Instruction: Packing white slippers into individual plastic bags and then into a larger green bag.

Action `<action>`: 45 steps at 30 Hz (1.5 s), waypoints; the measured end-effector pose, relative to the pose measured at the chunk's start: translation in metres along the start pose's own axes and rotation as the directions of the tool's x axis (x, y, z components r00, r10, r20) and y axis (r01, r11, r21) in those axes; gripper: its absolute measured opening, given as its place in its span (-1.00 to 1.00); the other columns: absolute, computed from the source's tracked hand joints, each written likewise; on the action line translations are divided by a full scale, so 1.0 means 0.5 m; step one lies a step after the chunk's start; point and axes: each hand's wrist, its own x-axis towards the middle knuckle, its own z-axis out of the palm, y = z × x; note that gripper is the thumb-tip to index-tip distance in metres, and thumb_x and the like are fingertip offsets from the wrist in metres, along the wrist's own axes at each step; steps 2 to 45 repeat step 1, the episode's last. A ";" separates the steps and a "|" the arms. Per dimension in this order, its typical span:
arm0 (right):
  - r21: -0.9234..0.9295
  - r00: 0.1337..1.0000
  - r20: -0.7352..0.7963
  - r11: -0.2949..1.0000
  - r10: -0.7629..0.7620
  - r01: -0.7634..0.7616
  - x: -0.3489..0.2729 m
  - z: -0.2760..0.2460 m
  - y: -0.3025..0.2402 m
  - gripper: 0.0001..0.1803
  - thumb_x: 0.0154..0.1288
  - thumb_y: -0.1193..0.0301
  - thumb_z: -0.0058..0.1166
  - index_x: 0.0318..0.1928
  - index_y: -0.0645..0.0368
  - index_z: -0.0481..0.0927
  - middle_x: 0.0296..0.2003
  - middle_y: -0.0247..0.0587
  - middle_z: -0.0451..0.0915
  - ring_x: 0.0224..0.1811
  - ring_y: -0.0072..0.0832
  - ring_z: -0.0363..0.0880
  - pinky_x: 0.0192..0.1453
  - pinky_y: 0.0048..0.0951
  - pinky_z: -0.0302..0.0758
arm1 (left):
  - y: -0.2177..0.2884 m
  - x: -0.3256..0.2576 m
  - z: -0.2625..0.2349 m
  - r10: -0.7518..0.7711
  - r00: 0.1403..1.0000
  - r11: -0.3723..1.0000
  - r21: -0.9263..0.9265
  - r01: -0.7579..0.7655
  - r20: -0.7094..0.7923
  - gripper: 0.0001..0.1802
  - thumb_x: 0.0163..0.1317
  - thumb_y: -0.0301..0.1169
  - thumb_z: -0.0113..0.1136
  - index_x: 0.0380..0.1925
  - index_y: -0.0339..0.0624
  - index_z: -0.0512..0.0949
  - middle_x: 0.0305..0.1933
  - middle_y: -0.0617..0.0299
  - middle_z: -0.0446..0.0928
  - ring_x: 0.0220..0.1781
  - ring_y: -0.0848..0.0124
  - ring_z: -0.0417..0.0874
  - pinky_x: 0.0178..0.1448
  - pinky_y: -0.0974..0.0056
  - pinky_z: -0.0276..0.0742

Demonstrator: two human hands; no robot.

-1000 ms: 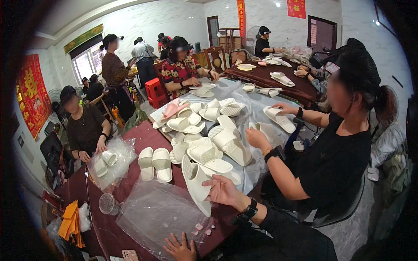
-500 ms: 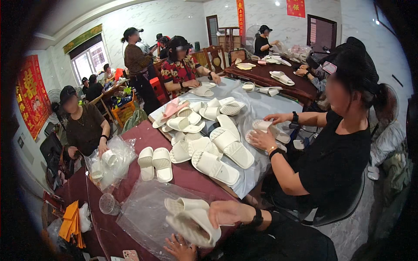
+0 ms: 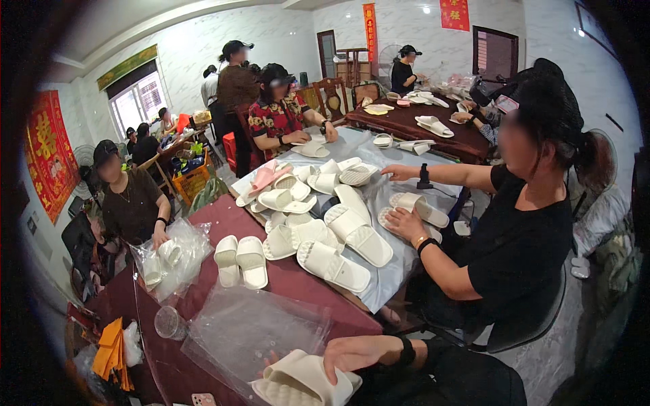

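Note:
At the lower edge my right hand (image 3: 362,353) is closed on a white slipper (image 3: 305,380) with a padded, ridged sole, its thumb against the strap. Whether a second slipper lies behind it is hidden. Only some fingertips of my left hand (image 3: 268,361) show past the slipper's far side, so its grip cannot be made out. A flat clear plastic bag (image 3: 254,326) lies on the dark red tabletop (image 3: 172,352) just beyond my hands. Past it stands a pair of white slippers (image 3: 242,261), side by side.
White slippers (image 3: 332,262) heap over the grey sheet, with a pink slipper (image 3: 269,174) among them. Co-workers sit left, ahead and right; the right one touches slippers (image 3: 418,208). A clear plastic cup (image 3: 169,323), orange strips (image 3: 112,353) and a phone (image 3: 203,399) lie left.
My right hand has brought the slipper lower and nearer me. My left hand, spread and visible before, is now mostly behind it. The right co-worker's far arm has reached toward the heap.

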 end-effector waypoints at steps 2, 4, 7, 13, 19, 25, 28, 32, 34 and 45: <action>-0.052 0.999 -0.014 0.998 -0.029 0.028 0.003 0.006 -0.009 -0.42 0.37 0.10 -0.29 -0.28 0.48 0.53 -0.29 -0.12 0.54 -0.17 -0.43 0.48 0.03 -0.47 0.32 | 0.036 -0.001 0.033 -0.016 0.996 0.997 -0.082 0.009 -0.083 -0.31 0.17 0.09 -0.03 0.26 0.10 0.14 0.30 -0.02 0.13 0.31 -0.01 0.14 0.24 -0.34 -0.06; -0.052 0.999 -0.014 0.998 -0.029 0.028 0.003 0.006 -0.009 -0.42 0.37 0.10 -0.29 -0.28 0.48 0.53 -0.29 -0.12 0.54 -0.17 -0.43 0.48 0.03 -0.47 0.32 | 0.036 -0.001 0.033 -0.016 0.996 0.997 -0.082 0.009 -0.083 -0.31 0.17 0.09 -0.03 0.26 0.10 0.14 0.30 -0.02 0.13 0.31 -0.01 0.14 0.24 -0.34 -0.06; -0.052 0.999 -0.014 0.998 -0.029 0.028 0.003 0.006 -0.009 -0.42 0.37 0.10 -0.29 -0.28 0.48 0.53 -0.29 -0.12 0.54 -0.17 -0.43 0.48 0.03 -0.47 0.32 | 0.036 -0.001 0.033 -0.016 0.996 0.997 -0.082 0.009 -0.083 -0.31 0.17 0.09 -0.03 0.26 0.10 0.14 0.30 -0.02 0.13 0.31 -0.01 0.14 0.24 -0.34 -0.06; -0.052 0.999 -0.014 0.998 -0.029 0.028 0.003 0.006 -0.009 -0.42 0.37 0.10 -0.29 -0.28 0.48 0.53 -0.29 -0.12 0.54 -0.17 -0.43 0.48 0.03 -0.47 0.32 | 0.036 -0.001 0.033 -0.016 0.996 0.997 -0.082 0.009 -0.083 -0.31 0.17 0.09 -0.03 0.26 0.10 0.14 0.30 -0.02 0.13 0.31 -0.01 0.14 0.24 -0.34 -0.06; -0.052 0.999 -0.014 0.998 -0.029 0.028 0.003 0.006 -0.009 -0.42 0.37 0.10 -0.29 -0.28 0.48 0.53 -0.29 -0.12 0.54 -0.17 -0.43 0.48 0.03 -0.47 0.32 | 0.036 -0.001 0.033 -0.016 0.996 0.997 -0.082 0.009 -0.083 -0.31 0.17 0.09 -0.03 0.26 0.10 0.14 0.30 -0.02 0.13 0.31 -0.01 0.14 0.24 -0.34 -0.06; -0.052 0.999 -0.014 0.998 -0.029 0.028 0.003 0.006 -0.009 -0.42 0.37 0.10 -0.29 -0.28 0.48 0.53 -0.29 -0.12 0.54 -0.17 -0.43 0.48 0.03 -0.47 0.32 | 0.036 -0.001 0.033 -0.016 0.996 0.997 -0.082 0.009 -0.083 -0.31 0.17 0.09 -0.03 0.26 0.10 0.14 0.30 -0.02 0.13 0.31 -0.01 0.14 0.24 -0.34 -0.06; -0.052 0.999 -0.014 0.998 -0.029 0.028 0.003 0.006 -0.009 -0.42 0.37 0.10 -0.29 -0.28 0.48 0.53 -0.29 -0.12 0.54 -0.17 -0.43 0.48 0.03 -0.47 0.32 | 0.036 -0.001 0.033 -0.016 0.996 0.997 -0.082 0.009 -0.083 -0.31 0.17 0.09 -0.03 0.26 0.10 0.14 0.30 -0.02 0.13 0.31 -0.01 0.14 0.24 -0.34 -0.06; -0.052 0.999 -0.014 0.998 -0.029 0.028 0.003 0.006 -0.009 -0.42 0.37 0.10 -0.29 -0.28 0.48 0.53 -0.29 -0.12 0.54 -0.17 -0.43 0.48 0.03 -0.47 0.32 | 0.036 -0.001 0.033 -0.016 0.996 0.997 -0.082 0.009 -0.083 -0.31 0.17 0.09 -0.03 0.26 0.10 0.14 0.30 -0.02 0.13 0.31 -0.01 0.14 0.24 -0.34 -0.06; -0.052 0.999 -0.014 0.998 -0.029 0.028 0.003 0.006 -0.009 -0.42 0.37 0.10 -0.29 -0.28 0.48 0.53 -0.29 -0.12 0.54 -0.17 -0.43 0.48 0.03 -0.47 0.32 | 0.036 -0.001 0.033 -0.016 0.996 0.997 -0.082 0.009 -0.083 -0.31 0.17 0.09 -0.03 0.26 0.10 0.14 0.30 -0.02 0.13 0.31 -0.01 0.14 0.24 -0.34 -0.06; -0.052 0.999 -0.014 0.998 -0.029 0.028 0.003 0.006 -0.009 -0.42 0.37 0.10 -0.29 -0.28 0.48 0.53 -0.29 -0.12 0.54 -0.17 -0.43 0.48 0.03 -0.47 0.32 | 0.036 -0.001 0.033 -0.016 0.996 0.997 -0.082 0.009 -0.083 -0.31 0.17 0.09 -0.03 0.26 0.10 0.14 0.30 -0.02 0.13 0.31 -0.01 0.14 0.24 -0.34 -0.06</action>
